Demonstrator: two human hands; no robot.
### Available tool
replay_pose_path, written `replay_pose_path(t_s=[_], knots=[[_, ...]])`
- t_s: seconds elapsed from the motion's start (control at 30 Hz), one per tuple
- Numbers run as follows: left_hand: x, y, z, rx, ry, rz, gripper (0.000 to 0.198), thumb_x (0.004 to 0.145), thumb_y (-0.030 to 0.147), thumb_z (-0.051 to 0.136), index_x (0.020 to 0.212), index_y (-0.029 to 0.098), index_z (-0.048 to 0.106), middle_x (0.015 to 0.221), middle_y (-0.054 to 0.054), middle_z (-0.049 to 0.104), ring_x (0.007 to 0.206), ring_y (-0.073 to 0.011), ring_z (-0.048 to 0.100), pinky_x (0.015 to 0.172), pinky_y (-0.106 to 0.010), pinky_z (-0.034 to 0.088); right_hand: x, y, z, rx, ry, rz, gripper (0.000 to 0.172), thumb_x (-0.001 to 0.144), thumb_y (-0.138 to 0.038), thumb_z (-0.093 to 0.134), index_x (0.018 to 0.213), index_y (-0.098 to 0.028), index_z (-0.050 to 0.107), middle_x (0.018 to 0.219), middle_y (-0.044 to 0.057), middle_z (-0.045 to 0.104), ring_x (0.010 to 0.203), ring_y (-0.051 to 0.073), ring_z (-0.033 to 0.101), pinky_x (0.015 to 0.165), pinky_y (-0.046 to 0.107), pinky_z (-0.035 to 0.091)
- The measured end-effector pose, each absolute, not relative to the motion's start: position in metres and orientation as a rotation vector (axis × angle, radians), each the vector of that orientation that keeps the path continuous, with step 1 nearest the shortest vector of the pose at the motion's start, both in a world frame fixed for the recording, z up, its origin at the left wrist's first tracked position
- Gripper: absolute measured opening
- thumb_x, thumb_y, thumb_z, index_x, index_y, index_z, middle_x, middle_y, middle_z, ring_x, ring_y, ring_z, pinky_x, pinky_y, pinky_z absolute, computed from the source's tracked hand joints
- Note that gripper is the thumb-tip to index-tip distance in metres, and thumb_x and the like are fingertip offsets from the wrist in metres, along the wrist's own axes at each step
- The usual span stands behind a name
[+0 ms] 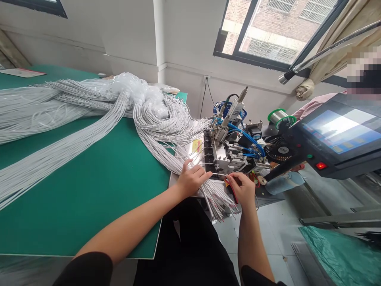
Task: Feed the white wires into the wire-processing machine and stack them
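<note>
My left hand (193, 179) is closed on a white cable (219, 174), over the bundle of loose cable ends at the front of the machine. My right hand (244, 190) is closed around a red-handled tool (234, 194); its head is hidden, so its exact kind is unclear. The right fingertips meet the far end of that same cable. Below and between both hands, a fan of white cables (216, 198) with reddish tips hangs past the edge. Just beyond the hands stands a bench machine (222, 153) with metal cylinders and blue air hoses, several cables lying in its black row of slots.
Long bundles of white cables (98, 137) and plastic wrap (131, 85) lie on the green table (119, 190) at left. To the right are a screen panel (345, 131), a black fan (281, 149) and a wire spool (281, 117). Another person is partly visible behind the screen.
</note>
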State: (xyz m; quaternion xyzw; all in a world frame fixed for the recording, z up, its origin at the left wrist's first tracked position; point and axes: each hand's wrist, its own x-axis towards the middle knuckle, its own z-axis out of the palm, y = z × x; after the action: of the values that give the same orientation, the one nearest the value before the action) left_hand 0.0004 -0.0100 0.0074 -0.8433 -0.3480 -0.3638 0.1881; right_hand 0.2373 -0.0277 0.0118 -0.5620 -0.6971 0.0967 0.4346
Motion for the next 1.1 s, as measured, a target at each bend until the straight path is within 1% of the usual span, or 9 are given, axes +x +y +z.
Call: replay_pose_path(t_s=[0.13, 0.2, 0.33, 0.43, 0.53, 0.63, 0.93, 1.1], knots=[[0.002, -0.010, 0.008, -2.341, -1.014, -0.973, 0.024, 0.093, 0.012, 0.043, 0.098, 0.024, 0.063, 0.069, 0.003, 0.062, 0.079, -0.0125, 0.058, 0.106, -0.041, 0.020, 0.238, -0.019, 0.007, -1.439, -1.762, 0.422, 0.027, 0.087, -0.043, 0.055, 0.082, -0.019, 0.067, 0.078, 0.007, 0.069, 0.069, 0.021, 0.061, 0.064, 0.031, 0.046], [0.003, -0.009, 0.007, -2.334, -1.026, -0.951, 0.023, 0.093, 0.013, 0.044, 0.097, 0.023, 0.064, 0.071, 0.002, 0.062, 0.081, -0.0135, 0.058, 0.106, -0.042, 0.020, 0.238, -0.016, 0.004, -1.449, -1.761, 0.505, 0.027, 0.086, -0.043, 0.055, 0.083, -0.019, 0.067, 0.076, 0.007, 0.069, 0.067, 0.021, 0.061, 0.064, 0.031, 0.045], [0.004, -0.009, 0.007, -2.352, -1.056, -0.906, 0.024, 0.091, 0.011, 0.044, 0.098, 0.022, 0.064, 0.077, 0.000, 0.063, 0.086, -0.0155, 0.058, 0.108, -0.046, 0.018, 0.237, -0.009, -0.002, -1.475, -1.732, 0.578, 0.028, 0.083, -0.045, 0.057, 0.077, -0.019, 0.065, 0.067, 0.004, 0.064, 0.059, 0.018, 0.054, 0.059, 0.029, 0.040], [0.005, -0.009, 0.007, -2.356, -1.075, -0.887, 0.024, 0.091, 0.011, 0.043, 0.097, 0.021, 0.064, 0.078, -0.001, 0.064, 0.087, -0.0164, 0.058, 0.108, -0.047, 0.018, 0.237, -0.004, -0.009, -1.464, -1.684, 0.649, 0.029, 0.080, -0.047, 0.059, 0.073, -0.019, 0.061, 0.063, 0.001, 0.059, 0.058, 0.017, 0.050, 0.058, 0.027, 0.038], [0.006, -0.009, 0.006, -2.360, -1.099, -0.887, 0.025, 0.091, 0.009, 0.042, 0.096, 0.021, 0.064, 0.077, -0.001, 0.064, 0.088, -0.0173, 0.058, 0.108, -0.048, 0.018, 0.238, 0.000, -0.015, -1.414, -1.645, 0.750, 0.029, 0.080, -0.047, 0.059, 0.071, -0.019, 0.057, 0.062, -0.001, 0.054, 0.058, 0.015, 0.046, 0.056, 0.026, 0.035], [0.006, -0.009, 0.006, -2.374, -1.114, -0.894, 0.025, 0.089, 0.008, 0.044, 0.095, 0.021, 0.065, 0.074, -0.001, 0.065, 0.086, -0.0174, 0.059, 0.108, -0.049, 0.018, 0.238, 0.001, -0.018, -1.370, -1.625, 0.837, 0.029, 0.082, -0.047, 0.057, 0.071, -0.019, 0.055, 0.065, -0.001, 0.051, 0.060, 0.014, 0.045, 0.056, 0.025, 0.035], [0.006, -0.008, 0.006, -2.410, -1.110, -0.878, 0.026, 0.089, 0.010, 0.042, 0.095, 0.021, 0.065, 0.069, 0.000, 0.065, 0.079, -0.0157, 0.059, 0.108, -0.048, 0.019, 0.236, -0.001, -0.018, -1.368, -1.644, 0.742, 0.030, 0.083, -0.047, 0.056, 0.069, -0.020, 0.054, 0.060, -0.003, 0.046, 0.056, 0.013, 0.041, 0.056, 0.025, 0.033], [0.006, -0.007, 0.006, -2.391, -1.077, -0.898, 0.026, 0.090, 0.011, 0.042, 0.096, 0.021, 0.065, 0.065, 0.001, 0.062, 0.074, -0.0153, 0.058, 0.105, -0.047, 0.021, 0.234, -0.002, -0.019, -1.370, -1.655, 0.695, 0.027, 0.084, -0.044, 0.055, 0.072, -0.020, 0.055, 0.061, -0.003, 0.047, 0.056, 0.013, 0.041, 0.057, 0.026, 0.033]])
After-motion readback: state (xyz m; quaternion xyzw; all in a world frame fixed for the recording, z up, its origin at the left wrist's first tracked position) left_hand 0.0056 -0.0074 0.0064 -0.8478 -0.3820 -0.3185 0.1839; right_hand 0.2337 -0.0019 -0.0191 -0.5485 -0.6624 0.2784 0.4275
